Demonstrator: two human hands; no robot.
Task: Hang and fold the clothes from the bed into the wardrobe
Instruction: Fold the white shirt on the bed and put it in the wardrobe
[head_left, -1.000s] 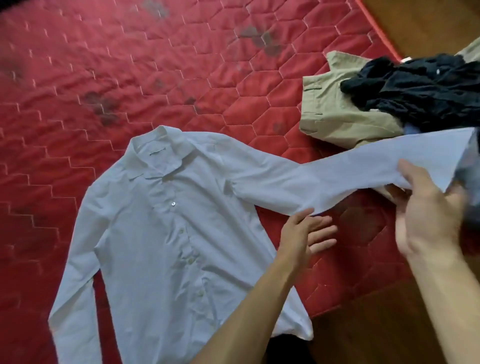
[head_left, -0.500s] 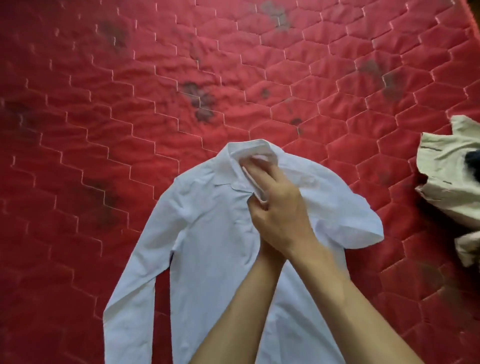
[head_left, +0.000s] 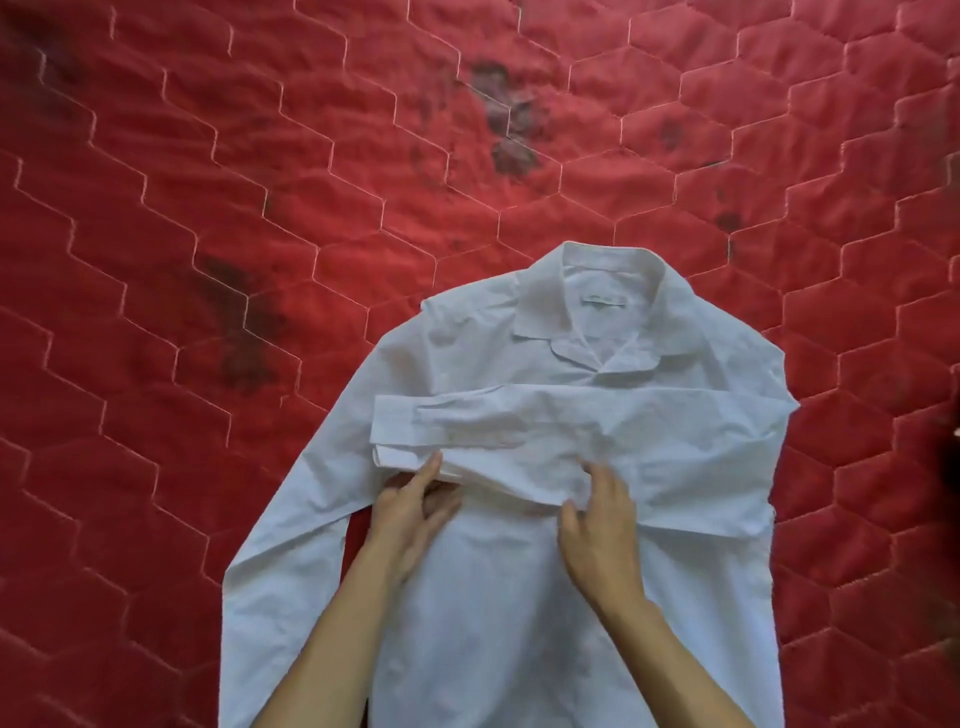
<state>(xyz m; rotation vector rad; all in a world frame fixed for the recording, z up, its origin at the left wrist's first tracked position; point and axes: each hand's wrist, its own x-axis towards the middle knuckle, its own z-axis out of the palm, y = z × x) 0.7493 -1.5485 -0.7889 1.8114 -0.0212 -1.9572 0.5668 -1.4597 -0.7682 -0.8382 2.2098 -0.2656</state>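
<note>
Two-handed, bent over a white shirt (head_left: 483, 358) spread face up on the red quilted bed (head_left: 260, 156), collar (head_left: 602, 291) pointing away. Noted one sleeve (head_left: 545, 421) folded across the chest from the right side, its cuff (head_left: 400, 421) ending close to the opposite edge of the body, just below the collar's open points. Had the left hand (head_left: 410, 512) against the lower edge of that sleeve near the cuff, fingers fairly straight and touching cloth, gripping nothing. Had the right hand (head_left: 602, 525) further along the same edge, thumb beneath and fingers on top, pinching the fabric. Saw the other sleeve (head_left: 280, 561) lying unfolded down the shirt's left side, flat on the bed. Made out dark stains (head_left: 506, 119) on the quilting beyond the collar. Could not see the hem, cut off at the bottom of the view.
</note>
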